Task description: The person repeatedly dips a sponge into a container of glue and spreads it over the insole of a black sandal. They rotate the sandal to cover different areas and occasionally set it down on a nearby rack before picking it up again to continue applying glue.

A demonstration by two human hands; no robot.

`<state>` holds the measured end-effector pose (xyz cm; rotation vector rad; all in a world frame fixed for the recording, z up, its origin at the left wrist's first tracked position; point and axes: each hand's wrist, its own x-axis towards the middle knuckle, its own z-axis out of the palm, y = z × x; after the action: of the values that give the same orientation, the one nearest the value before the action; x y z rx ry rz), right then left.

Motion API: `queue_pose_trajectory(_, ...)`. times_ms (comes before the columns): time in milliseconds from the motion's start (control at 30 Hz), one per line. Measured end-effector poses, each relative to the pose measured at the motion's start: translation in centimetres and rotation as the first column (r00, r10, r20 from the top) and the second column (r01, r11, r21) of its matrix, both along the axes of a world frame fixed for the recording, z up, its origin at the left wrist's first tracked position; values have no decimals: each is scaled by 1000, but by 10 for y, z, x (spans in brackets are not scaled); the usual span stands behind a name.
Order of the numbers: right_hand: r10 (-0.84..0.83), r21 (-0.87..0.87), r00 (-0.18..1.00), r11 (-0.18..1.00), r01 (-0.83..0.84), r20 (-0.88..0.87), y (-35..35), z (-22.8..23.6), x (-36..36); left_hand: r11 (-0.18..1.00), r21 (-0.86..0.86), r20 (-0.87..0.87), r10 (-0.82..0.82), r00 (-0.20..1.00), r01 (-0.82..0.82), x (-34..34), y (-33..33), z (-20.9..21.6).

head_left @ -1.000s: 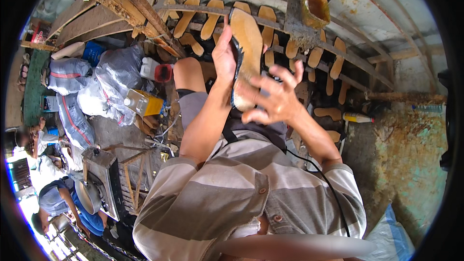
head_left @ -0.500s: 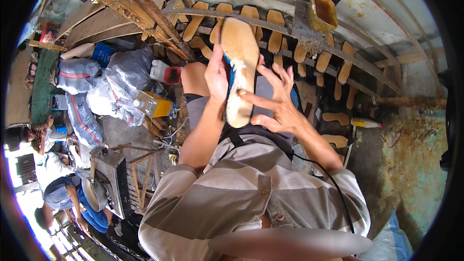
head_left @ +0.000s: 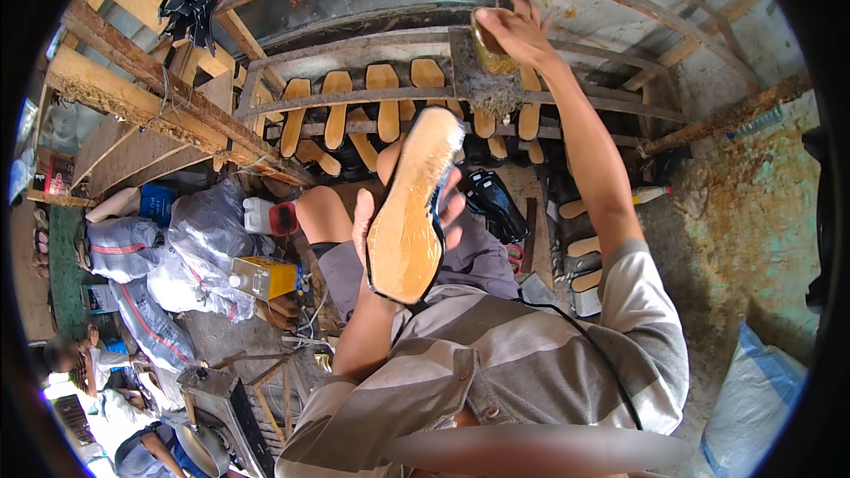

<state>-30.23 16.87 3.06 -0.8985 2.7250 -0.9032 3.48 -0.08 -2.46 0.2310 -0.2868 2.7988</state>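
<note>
My left hand (head_left: pixel 361 221) is closed round a shoe (head_left: pixel 403 230), thumb on one side and fingers on the other. The shoe's tan underside faces up, its broad end nearest me. Its narrower far end has a pale, shiny, wet-looking patch, and a dark edge shows along the rim. Its upper is mostly hidden beneath. Up on the shelf frame, my right hand (head_left: pixel 521 34) is at a square, yellowish open tin (head_left: pixel 496 60). A finger reaches over or into its mouth while the others stretch out, slightly blurred. The inside of the tin is partly hidden by the hand.
Several tan soles (head_left: pixel 382 97) stand in rows on the wooden rack (head_left: pixel 354 38) ahead. Glossy black shoes (head_left: pixel 498 204) lie beyond my lap. To my left are stuffed sacks (head_left: pixel 208 230), a yellow can (head_left: pixel 266 277) and a metal box-like stand (head_left: pixel 226 407). Other people sit at lower left.
My right hand has left the sole and reached up and forward to the tin. The shoe has been turned end for end in my left hand. The view has shifted too.
</note>
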Motion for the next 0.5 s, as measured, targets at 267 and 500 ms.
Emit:
queue_pose_trajectory(267,-285,-77,908,958,275,-308,41,-29,-2,970,-82,162,238,958,-228,-8,-23,3)
queue_pose_trajectory(500,71,-627,980,777,62,184,46,20,91,931,-270,92,277,956,-244,-17,-14,0)
